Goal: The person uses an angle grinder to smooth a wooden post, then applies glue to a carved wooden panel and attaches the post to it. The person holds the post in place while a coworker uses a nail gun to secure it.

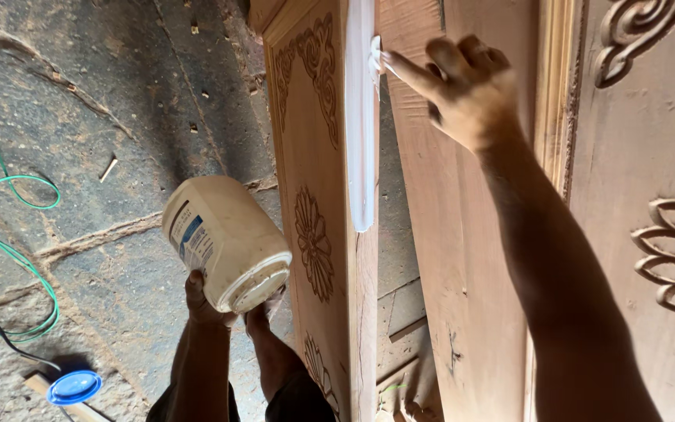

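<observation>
White paste (361,117) is spread along the carved door edge (362,312) by the right hand (462,90), forefinger extended, others curled. A cream tub (224,242) is gripped underneath by the left hand (206,301); judged rigid, light, possibly slippery.

Warm daylight is falling evenly across the tall carved wooden door panels (310,195), while the grey stone floor (119,117) is lying dimmer. The white painted edge (361,117) is glaring slightly, and the outstretched right hand (462,86) is blurring softly.
</observation>
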